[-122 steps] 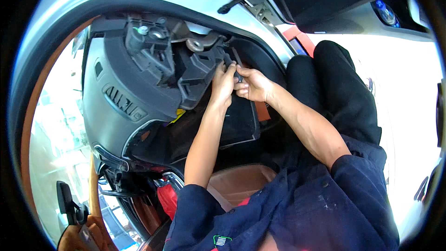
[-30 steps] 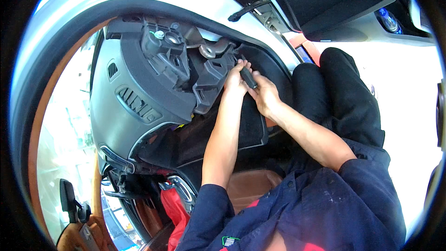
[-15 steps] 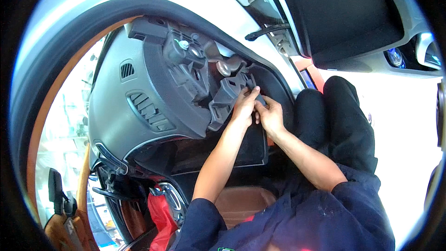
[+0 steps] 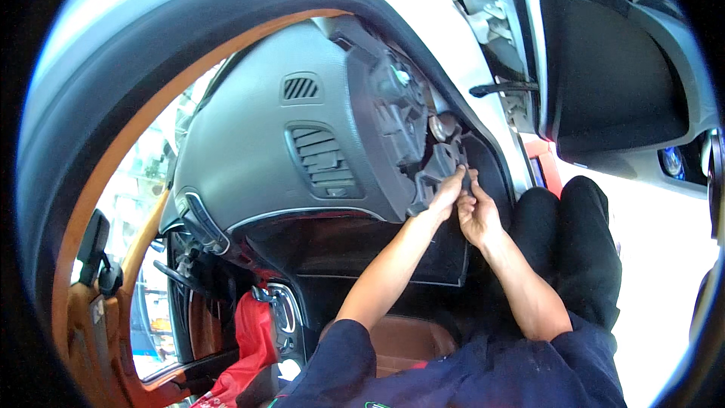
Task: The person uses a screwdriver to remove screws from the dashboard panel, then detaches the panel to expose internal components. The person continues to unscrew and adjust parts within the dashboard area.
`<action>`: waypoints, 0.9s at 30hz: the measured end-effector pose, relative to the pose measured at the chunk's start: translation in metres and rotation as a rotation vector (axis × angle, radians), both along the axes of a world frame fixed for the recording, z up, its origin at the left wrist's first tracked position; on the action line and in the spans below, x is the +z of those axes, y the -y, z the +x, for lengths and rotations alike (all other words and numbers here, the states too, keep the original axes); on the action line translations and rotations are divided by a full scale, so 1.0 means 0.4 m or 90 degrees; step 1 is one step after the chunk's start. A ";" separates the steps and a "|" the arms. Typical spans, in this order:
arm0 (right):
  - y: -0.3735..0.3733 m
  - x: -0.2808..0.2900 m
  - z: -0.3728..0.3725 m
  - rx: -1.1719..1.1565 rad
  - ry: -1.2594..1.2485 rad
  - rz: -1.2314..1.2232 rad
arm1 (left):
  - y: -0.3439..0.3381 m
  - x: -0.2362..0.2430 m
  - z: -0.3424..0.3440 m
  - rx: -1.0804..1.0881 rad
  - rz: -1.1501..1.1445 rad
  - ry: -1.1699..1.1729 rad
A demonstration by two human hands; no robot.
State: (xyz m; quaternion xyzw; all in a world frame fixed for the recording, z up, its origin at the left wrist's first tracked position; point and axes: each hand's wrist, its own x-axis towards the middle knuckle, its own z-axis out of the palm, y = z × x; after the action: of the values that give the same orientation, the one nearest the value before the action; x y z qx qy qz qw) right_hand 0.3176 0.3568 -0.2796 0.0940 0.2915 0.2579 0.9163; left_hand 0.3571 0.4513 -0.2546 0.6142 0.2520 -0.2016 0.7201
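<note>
I am at the open side of a car, with both hands at the end of its grey dashboard (image 4: 257,136). A dark plastic bracket (image 4: 434,170) with slots and ribs sits at the exposed end of the dash. My left hand (image 4: 447,196) is closed at the bracket's lower end, thumb pressed on a small dark grey plastic piece (image 4: 466,179). Just to its right, my right hand (image 4: 480,216) pinches the same piece from below, fingers curled. The fingers cover most of the piece, so its full shape is hidden.
Air vents (image 4: 322,157) are set in the dash. The open door (image 4: 619,83) stands at the upper right, its check strap (image 4: 502,89) reaching toward the body. A red cloth (image 4: 253,340) lies by the gear console (image 4: 285,313). A brown seat (image 4: 400,340) is below my arms.
My view has swung, so the dash, door and hands appear farther right and lower. Both hands stay together at the bracket's end, and the right hand's fingers have turned upward more.
</note>
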 end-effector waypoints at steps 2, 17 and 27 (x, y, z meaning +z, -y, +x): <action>-0.012 0.010 -0.013 0.010 0.212 -0.426 | -0.013 0.012 0.003 -0.121 0.070 -0.042; 0.000 -0.021 -0.014 0.000 0.072 0.068 | -0.004 0.001 0.004 -0.055 0.007 0.001; 0.006 0.096 -0.031 -0.054 0.153 -0.347 | 0.029 0.013 0.001 0.065 0.046 0.055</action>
State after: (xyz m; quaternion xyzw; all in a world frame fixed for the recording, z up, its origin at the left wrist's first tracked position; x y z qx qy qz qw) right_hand 0.3054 0.3545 -0.2412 -0.1741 0.2356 0.1410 0.9457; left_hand 0.3573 0.4399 -0.2494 0.6341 0.2587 -0.1289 0.7171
